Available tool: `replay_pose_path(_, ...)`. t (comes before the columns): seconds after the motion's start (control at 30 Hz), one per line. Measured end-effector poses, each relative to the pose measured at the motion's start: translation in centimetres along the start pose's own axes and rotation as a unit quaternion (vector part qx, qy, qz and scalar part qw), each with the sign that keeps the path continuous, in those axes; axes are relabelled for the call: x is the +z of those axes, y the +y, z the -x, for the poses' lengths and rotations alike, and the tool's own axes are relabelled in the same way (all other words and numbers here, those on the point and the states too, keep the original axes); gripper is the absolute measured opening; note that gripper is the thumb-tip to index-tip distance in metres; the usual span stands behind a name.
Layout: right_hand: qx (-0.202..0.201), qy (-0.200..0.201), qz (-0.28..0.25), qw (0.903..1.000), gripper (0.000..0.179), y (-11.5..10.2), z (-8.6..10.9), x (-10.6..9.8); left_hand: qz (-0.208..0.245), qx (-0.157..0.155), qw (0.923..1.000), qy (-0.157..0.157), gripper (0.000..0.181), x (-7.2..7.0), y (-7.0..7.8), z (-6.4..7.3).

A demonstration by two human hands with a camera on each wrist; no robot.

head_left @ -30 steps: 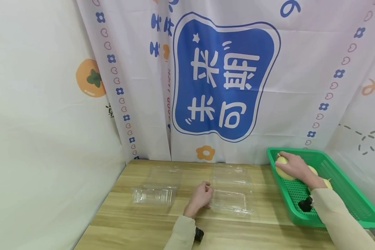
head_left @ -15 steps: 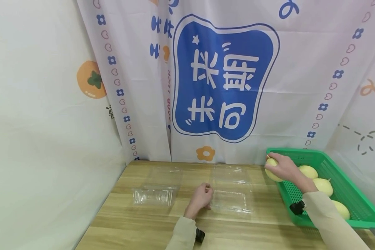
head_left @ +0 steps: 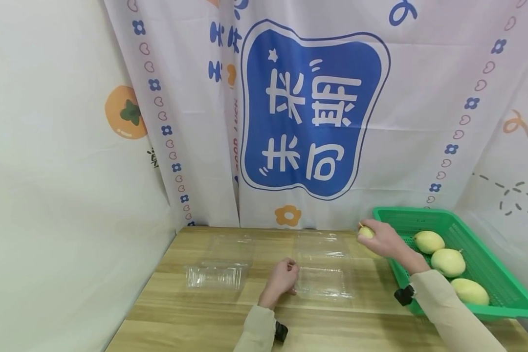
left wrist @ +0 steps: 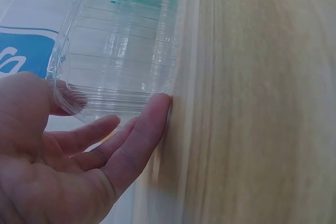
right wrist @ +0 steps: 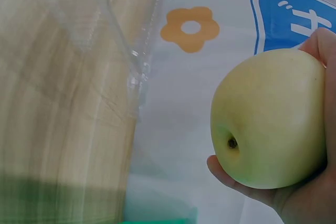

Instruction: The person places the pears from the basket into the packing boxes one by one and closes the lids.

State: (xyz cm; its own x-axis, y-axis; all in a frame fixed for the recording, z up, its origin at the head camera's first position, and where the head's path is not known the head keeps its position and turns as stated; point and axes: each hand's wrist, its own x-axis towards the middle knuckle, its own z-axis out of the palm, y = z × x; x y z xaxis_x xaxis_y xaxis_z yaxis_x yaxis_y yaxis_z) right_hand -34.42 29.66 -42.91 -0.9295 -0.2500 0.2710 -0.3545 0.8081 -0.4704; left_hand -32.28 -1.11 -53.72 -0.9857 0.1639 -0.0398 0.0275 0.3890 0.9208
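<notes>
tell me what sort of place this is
Probably a small curtained-off work booth: printed cloth hangs behind a wooden table with clear plastic boxes and a green basket of pale yellow fruit.

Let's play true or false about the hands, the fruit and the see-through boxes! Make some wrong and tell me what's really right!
1. The right hand holds a yellow fruit. True.
2. The left hand touches a clear box. True.
3. There are four clear boxes. False: there are two.
4. Three more fruits lie in the green basket. True.
5. In the head view, the green basket is left of the clear boxes. False: it is right of them.
6. The left hand holds a fruit too. False: only the right hand does.
</notes>
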Motion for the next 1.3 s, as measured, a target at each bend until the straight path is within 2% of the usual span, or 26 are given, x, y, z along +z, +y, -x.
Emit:
replay_pose_path(0.2, -0.005, -0.003, -0.003, 1.0000, 0.013, -0.4, 0.2, 1.4, -0.003, -0.002, 1.0000, -0.001, 0.041, 0.0, -0.1, -0.1)
replay_pose_path(0.43, -0.002, 0.017, -0.012, 0.9998, 0.015, -1.0, 0.6, 2.5, -0.012, 0.001, 0.9999, -0.001, 0.041, 0.0, 0.0, -0.2)
replay_pose_path(0.9, -0.007, 0.028, -0.051, 0.9983, 0.019, -2.2, 0.9, 5.5, -0.010, 0.013, 0.9998, -0.009, 0.038, 0.0, -0.1, -0.1)
replay_pose_path(1.07, -0.024, 0.029, -0.060, 0.9975, 0.016, -2.7, 0.9, 6.4, -0.011, 0.012, 0.9998, -0.009, 0.038, 0.1, -0.2, -0.1)
replay_pose_path(1.2, -0.046, 0.038, -0.051, 0.9970, 0.014, -3.0, 0.8, 7.1, -0.012, 0.009, 0.9998, -0.010, 0.039, 0.0, -0.2, 0.0)
replay_pose_path(1.3, -0.048, 0.037, -0.042, 0.9973, 0.014, -3.1, 0.8, 7.5, -0.014, 0.011, 0.9998, -0.008, 0.038, 0.0, -0.2, -0.1)
